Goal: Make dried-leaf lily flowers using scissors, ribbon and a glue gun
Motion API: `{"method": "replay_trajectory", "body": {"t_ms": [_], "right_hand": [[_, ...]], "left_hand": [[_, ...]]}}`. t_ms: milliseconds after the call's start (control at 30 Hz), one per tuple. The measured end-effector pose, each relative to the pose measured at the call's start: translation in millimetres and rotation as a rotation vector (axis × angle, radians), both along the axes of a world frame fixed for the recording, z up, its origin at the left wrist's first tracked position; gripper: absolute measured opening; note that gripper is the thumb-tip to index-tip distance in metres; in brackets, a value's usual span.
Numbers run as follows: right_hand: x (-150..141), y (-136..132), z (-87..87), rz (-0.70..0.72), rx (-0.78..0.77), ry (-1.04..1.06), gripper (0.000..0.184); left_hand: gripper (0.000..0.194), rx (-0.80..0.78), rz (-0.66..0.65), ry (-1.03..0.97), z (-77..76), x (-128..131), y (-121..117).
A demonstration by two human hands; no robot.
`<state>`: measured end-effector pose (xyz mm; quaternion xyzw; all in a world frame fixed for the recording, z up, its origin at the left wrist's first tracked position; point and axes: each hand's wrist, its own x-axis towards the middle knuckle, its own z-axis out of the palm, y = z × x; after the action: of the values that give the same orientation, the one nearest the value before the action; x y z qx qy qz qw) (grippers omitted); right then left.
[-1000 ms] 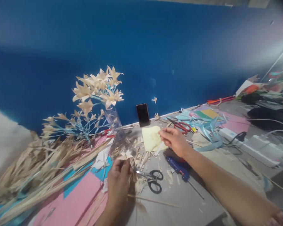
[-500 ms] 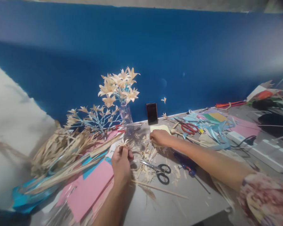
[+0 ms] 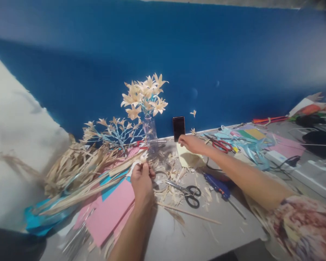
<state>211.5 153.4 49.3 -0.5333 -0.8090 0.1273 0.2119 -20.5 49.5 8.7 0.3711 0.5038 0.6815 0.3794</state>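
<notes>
My left hand (image 3: 143, 177) is closed in a pinch on a small cream flower (image 3: 144, 157), whose petals stick up past the thumb and fingertips. Over a pale yellow pad (image 3: 184, 158), just in front of the upright phone (image 3: 179, 128), my right hand (image 3: 190, 143) has its fingers pressed together. Whatever they hold, if anything, is too small to make out. Between the hands lie pale husk scraps (image 3: 176, 170). Black-handled scissors (image 3: 186, 190) rest on the scraps, beside a round ring (image 3: 161, 181). A blue glue gun (image 3: 217, 185) lies under my right forearm.
A clear bottle (image 3: 151, 136) holds cream flowers (image 3: 145, 96) against the blue wall. Blue-stemmed flowers (image 3: 115, 134), dried husks (image 3: 67, 166) and pink sheets (image 3: 111, 212) crowd the left. Red-handled scissors (image 3: 222, 145), blue ribbon (image 3: 256, 154) and a white power strip (image 3: 312, 179) lie right.
My right hand has moved from the scraps up and away, nearer the phone, uncovering more of the yellow pad. My left hand still holds the flower. The whole view has shifted slightly.
</notes>
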Motion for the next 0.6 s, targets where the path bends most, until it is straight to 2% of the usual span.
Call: {"method": "replay_trajectory", "body": {"t_ms": [133, 233, 300, 400, 500, 600], "right_hand": [[55, -27, 29.2, -0.141, 0.119, 0.097, 0.021], [98, -49, 34.9, -0.294, 0.200, 0.192, 0.028], [119, -59, 26.6, -0.422, 0.264, 0.337, 0.030], [135, -64, 1.5, -0.561, 0.315, 0.509, 0.034], [132, -63, -22.2, -0.532, 0.247, 0.520, 0.034], [123, -63, -33.6, -0.432, 0.203, 0.462, 0.028]], "left_hand": [[0.020, -0.053, -0.076, -0.082, 6.5, 4, -3], [0.022, -0.090, -0.163, -0.162, 8.0, 7, -4], [0.025, -0.101, -0.203, -0.222, 6.7, 8, -4], [0.030, -0.084, -0.226, -0.273, 3.9, 9, -1], [0.030, -0.060, -0.211, -0.271, 3.4, 10, 0], [0.031, -0.013, -0.163, -0.259, 7.3, 10, 0]]}}
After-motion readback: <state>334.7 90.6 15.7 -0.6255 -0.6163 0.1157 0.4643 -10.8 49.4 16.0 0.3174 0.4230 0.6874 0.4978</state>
